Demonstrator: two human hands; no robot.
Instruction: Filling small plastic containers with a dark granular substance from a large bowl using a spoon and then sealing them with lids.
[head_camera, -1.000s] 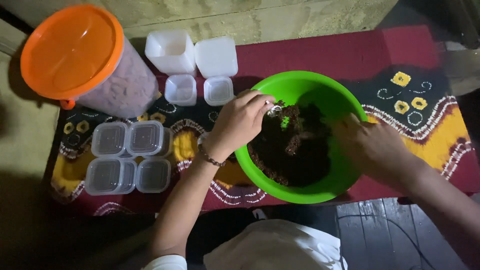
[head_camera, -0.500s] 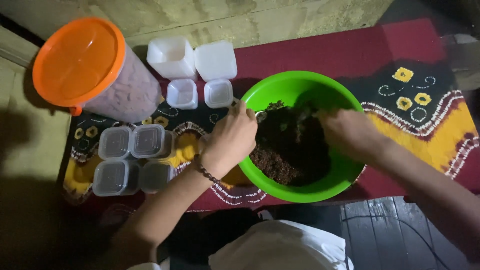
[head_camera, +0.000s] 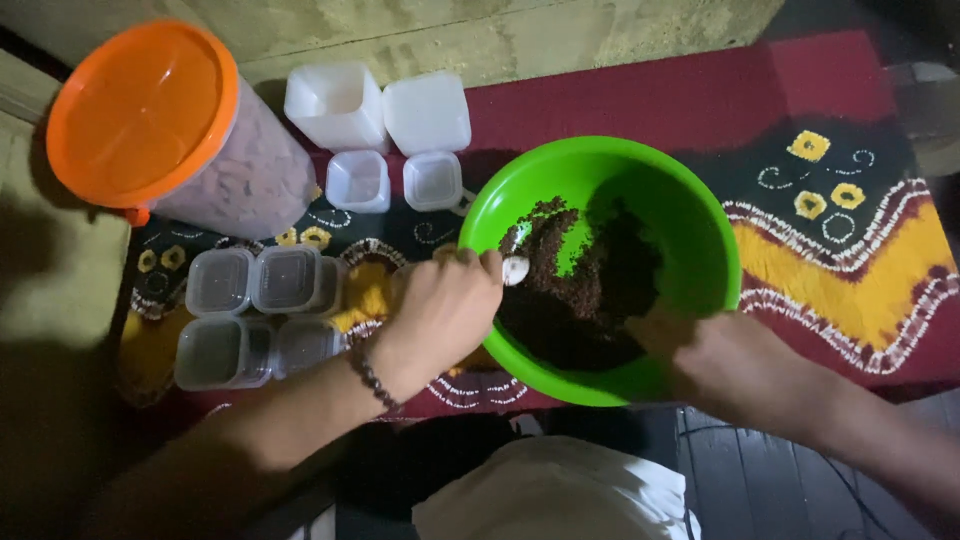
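My left hand (head_camera: 440, 315) is clamped on a small white spoon (head_camera: 515, 270) at the green bowl (head_camera: 700, 215)'s near-left rim. My right hand (head_camera: 735, 360) grips the near rim. The dark crumbly mix (head_camera: 590, 290) inside looks loose and light. The bowl sits mid-worktop.

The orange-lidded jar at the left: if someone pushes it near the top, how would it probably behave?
The jar looks nearly full of pinkish contents, so it is probably heavy for its size and would resist a light push. It looks tall, so a hard push up high might tip it. The lid seems closed, so little would likely spill.
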